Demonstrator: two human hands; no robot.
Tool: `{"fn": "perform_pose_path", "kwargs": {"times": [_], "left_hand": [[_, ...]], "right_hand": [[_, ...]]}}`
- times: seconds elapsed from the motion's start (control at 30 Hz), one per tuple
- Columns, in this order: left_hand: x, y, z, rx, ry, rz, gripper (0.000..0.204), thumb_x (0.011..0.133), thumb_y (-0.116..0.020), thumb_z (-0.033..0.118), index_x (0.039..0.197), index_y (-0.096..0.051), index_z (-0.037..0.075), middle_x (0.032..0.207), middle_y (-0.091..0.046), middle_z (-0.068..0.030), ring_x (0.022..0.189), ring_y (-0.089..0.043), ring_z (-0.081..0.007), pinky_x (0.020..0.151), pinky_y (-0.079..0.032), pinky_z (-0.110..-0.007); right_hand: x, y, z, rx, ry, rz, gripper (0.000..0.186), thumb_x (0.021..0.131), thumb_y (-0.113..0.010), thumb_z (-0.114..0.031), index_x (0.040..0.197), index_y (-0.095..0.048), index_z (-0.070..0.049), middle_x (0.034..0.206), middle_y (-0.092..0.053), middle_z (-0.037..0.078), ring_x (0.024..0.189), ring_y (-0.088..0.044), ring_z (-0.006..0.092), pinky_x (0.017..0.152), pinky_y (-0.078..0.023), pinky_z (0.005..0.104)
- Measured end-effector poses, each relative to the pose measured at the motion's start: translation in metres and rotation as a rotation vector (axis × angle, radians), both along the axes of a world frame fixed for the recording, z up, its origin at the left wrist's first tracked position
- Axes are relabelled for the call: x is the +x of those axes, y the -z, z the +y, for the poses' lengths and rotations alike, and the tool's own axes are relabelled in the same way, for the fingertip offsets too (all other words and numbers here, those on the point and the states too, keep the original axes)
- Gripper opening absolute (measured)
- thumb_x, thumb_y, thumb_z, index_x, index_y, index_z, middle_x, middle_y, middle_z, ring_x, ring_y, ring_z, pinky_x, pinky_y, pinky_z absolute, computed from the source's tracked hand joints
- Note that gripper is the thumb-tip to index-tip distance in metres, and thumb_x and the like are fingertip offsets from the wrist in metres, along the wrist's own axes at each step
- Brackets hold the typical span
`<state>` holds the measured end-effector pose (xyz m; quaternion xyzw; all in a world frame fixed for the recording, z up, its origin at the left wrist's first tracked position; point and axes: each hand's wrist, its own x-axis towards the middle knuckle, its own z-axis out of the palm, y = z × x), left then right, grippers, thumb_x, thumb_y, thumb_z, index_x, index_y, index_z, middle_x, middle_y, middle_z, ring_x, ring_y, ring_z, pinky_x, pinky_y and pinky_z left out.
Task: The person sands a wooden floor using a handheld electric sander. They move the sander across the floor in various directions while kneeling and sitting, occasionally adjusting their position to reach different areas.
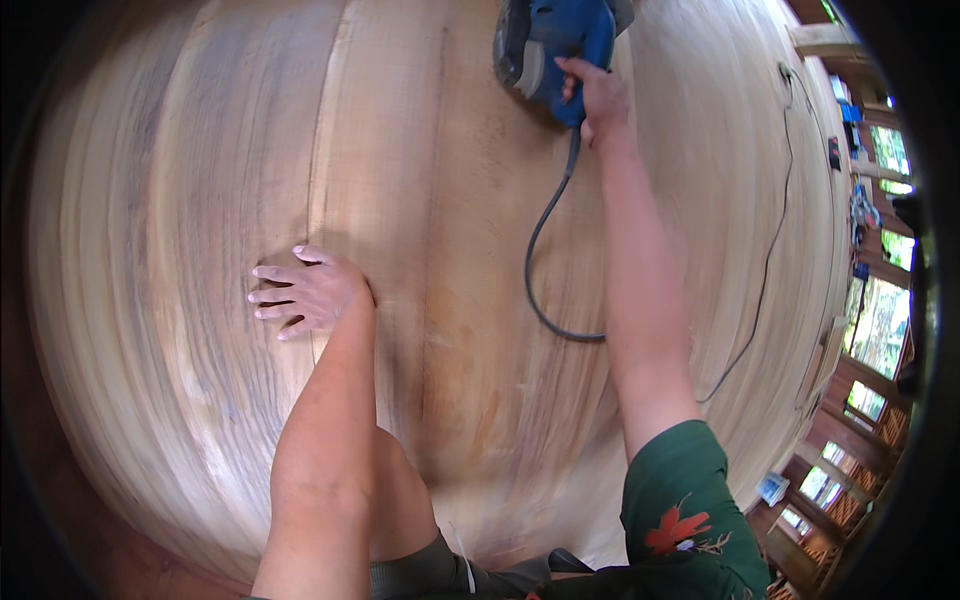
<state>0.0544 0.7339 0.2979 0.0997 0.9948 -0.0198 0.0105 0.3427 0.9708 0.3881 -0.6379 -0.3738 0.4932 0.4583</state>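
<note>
My left hand (310,292) lies flat with fingers spread on a broad surface of pale, streaked wooden boards (470,250), beside a narrow seam between boards. At the top of the view my right hand (598,100) is wrapped round the handle of a blue power tool (555,50), which rests on the boards and is partly cut off by the upper edge. A dark cord (555,210) hangs from the tool and loops down under my right forearm. My bare knee (405,480) is on the wood just behind my left arm.
A thinner cable (770,250) runs along the right side toward a plug (785,70). Past the boards' right edge are small tools (866,205), a pale blue container (772,487) and timber posts (830,40) with bright openings between them.
</note>
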Motion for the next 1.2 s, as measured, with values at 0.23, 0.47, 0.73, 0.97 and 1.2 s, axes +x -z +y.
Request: {"fn": "perform_pose_path", "kwargs": {"times": [0.23, 0.47, 0.73, 0.97, 1.2], "left_hand": [[0.002, 0.000, -0.003, 0.031, 0.009, -0.010, 0.075, 0.108, -0.029, 0.053, 0.169, -0.016, 0.010, 0.173, -0.013, -0.0254, 0.160, -0.010, -0.0448, 0.121, -0.016, -0.072], [0.000, 0.007, -0.003, 0.027, -0.012, 0.032, 0.075, 0.107, -0.028, 0.054, 0.169, -0.017, 0.014, 0.174, -0.013, -0.0222, 0.161, -0.012, -0.0415, 0.123, -0.013, -0.071], [0.000, 0.013, -0.006, 0.052, -0.022, 0.024, 0.076, 0.106, -0.027, 0.056, 0.169, -0.016, 0.014, 0.175, -0.012, -0.0217, 0.161, -0.011, -0.0410, 0.123, -0.012, -0.070], [0.002, 0.008, -0.006, 0.032, -0.018, 0.014, 0.076, 0.106, -0.027, 0.055, 0.169, -0.015, 0.013, 0.174, -0.012, -0.0223, 0.161, -0.009, -0.0416, 0.124, -0.011, -0.070], [0.003, 0.011, -0.007, 0.024, -0.013, 0.026, 0.075, 0.108, -0.029, 0.053, 0.169, -0.015, 0.012, 0.174, -0.012, -0.0244, 0.161, -0.010, -0.0426, 0.123, -0.012, -0.071]], "right_hand": [[0.023, -0.001, -0.173, -0.026, 0.088, 0.000, 0.016, 0.081, -0.081, -0.012, 0.081, -0.066, -0.006, 0.062, -0.060, 0.001, 0.051, -0.052, 0.0101, 0.049, -0.038, 0.0276], [0.011, -0.025, -0.342, -0.121, 0.223, -0.028, 0.018, 0.084, -0.083, -0.007, 0.086, -0.065, -0.005, 0.067, -0.060, 0.001, 0.056, -0.053, 0.0104, 0.053, -0.040, 0.0266], [0.011, -0.025, -0.336, -0.127, 0.263, 0.045, 0.016, 0.083, -0.082, -0.004, 0.087, -0.066, -0.005, 0.067, -0.060, 0.002, 0.056, -0.053, 0.0112, 0.054, -0.040, 0.0270], [0.029, 0.008, -0.153, 0.060, 0.118, 0.071, 0.013, 0.085, -0.077, -0.006, 0.078, -0.066, -0.005, 0.063, -0.058, 0.002, 0.053, -0.053, 0.0123, 0.054, -0.041, 0.0287], [0.041, 0.021, 0.016, 0.068, 0.038, 0.078, 0.015, 0.084, -0.078, -0.011, 0.078, -0.065, -0.006, 0.067, -0.060, 0.001, 0.054, -0.055, 0.0118, 0.051, -0.046, 0.0297]]}}
